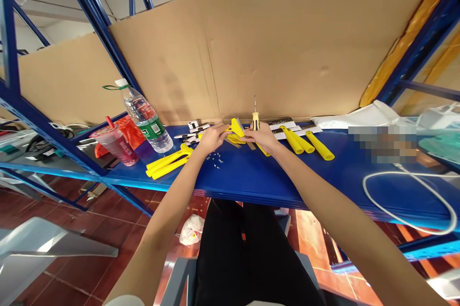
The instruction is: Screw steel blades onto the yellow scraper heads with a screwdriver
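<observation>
Small screws [216, 158] lie loose on the blue table [244, 179], nearer its front edge than the hands. The left hand [212, 137] grips the yellow tool head [236, 127], positioned between both hands. The right hand [266, 137] is closed around a screwdriver [255, 121], shaft upward, fingertips contacting the same head. A cardboard panel [287, 47] stands behind
</observation>
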{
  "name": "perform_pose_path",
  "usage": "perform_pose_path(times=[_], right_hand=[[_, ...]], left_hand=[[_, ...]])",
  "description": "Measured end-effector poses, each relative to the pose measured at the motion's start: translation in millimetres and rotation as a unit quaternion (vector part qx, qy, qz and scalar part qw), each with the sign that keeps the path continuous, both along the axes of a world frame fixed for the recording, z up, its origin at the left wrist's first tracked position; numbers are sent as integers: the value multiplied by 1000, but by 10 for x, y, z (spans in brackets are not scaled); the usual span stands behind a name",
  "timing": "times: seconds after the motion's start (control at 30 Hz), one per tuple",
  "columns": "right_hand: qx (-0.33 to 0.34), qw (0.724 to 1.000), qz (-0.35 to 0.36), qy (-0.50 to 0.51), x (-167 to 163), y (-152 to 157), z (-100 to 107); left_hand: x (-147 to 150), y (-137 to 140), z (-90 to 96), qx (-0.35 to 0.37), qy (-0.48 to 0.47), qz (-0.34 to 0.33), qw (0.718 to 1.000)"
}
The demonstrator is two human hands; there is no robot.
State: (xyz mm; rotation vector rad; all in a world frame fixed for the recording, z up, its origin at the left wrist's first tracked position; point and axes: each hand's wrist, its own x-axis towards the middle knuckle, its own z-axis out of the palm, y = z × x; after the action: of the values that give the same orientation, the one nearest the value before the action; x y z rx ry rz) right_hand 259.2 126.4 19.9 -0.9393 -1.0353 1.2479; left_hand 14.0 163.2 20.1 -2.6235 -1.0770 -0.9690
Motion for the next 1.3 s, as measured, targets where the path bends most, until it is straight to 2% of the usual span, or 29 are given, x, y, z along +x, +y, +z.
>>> perform_pose_path(times=[0.13, 0.23, 0.37, 0.5, 0.57, 0.7, 0.77, 0.83, 0.9, 0.93, 1.0, 1.03, 1.07, 1.13, 1.2, 1.3], right_hand=[[-34, 998, 54, -4, 12, -44, 12], [-32, 997, 67, -7, -7, -82, 9], [-20, 998, 47, -25, -28, -71, -8], [12, 995, -46, -90, 27, 3, -19], [38, 975, -97, -194, 76, 43, -16], [75, 896, -130, -417, 129, 90, -4], [84, 874, -128, -462, 118, 89, -4], [94, 871, -125, -466, 86, 70, -6], [99, 893, -114, -423, 42, 35, -4], [94, 918, -100, -372, 19, 12, 0], [65, 973, -46, -215, -24, -37, 16], [44, 991, -10, -129, -40, -62, 28], [25, 998, 29, -54, -51, -86, 44], [-6, 994, 97, 41, -54, -126, 77], [-27, 987, 135, 84, -41, -152, 107], [-51, 981, 147, 113, -16, -164, 128]], left_hand=[[-41, 70, -10, -22, -16, -75, 997], [-69, 120, -9, -30, -33, -120, 992], [-73, 145, -14, -24, -25, -103, 994], [-104, 151, -6, -20, -18, -42, 999], [-148, 156, 0, -14, -25, 2, 1000], [-231, 163, 1, -9, -34, 61, 998], [-238, 161, -2, -8, -40, 66, 997], [-213, 155, -1, -9, -47, 50, 998], [-161, 142, 6, -12, -49, 13, 999], [-129, 132, 11, -16, -49, -10, 999], [-62, 108, 20, -21, -49, -49, 997], [-31, 94, 23, -23, -52, -62, 996], [-4, 80, 25, -23, -56, -72, 996], [33, 52, 27, -19, -68, -84, 994], [50, 29, 31, -17, -79, -92, 992], [52, 5, 46, -28, -86, -96, 991]])
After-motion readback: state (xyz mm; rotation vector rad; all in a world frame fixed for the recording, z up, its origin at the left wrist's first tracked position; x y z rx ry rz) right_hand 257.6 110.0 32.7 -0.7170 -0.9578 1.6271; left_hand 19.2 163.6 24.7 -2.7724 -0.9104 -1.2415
